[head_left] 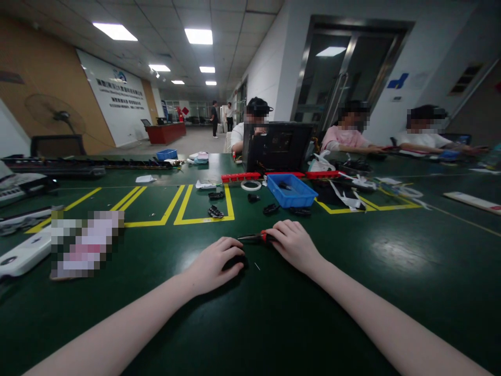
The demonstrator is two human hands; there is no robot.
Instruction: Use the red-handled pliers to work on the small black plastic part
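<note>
My left hand (pixel 213 266) curls around a small black part (pixel 235 260) on the green table; the fingers cover much of it. My right hand (pixel 293 243) is closed on needle-nose pliers (pixel 253 237) with red and black handles. Their dark tip points left, close to the fingertips of my left hand. A thin, pale, pin-like piece (pixel 257 266) lies on the table between my hands.
Beyond my hands are several black parts (pixel 215 211), a blue bin (pixel 291 190), a white ring (pixel 251 185) and red strips (pixel 240 177). A black cabinet (pixel 277 146) stands farther back. Yellow tape (pixel 203 221) marks the table. People sit opposite.
</note>
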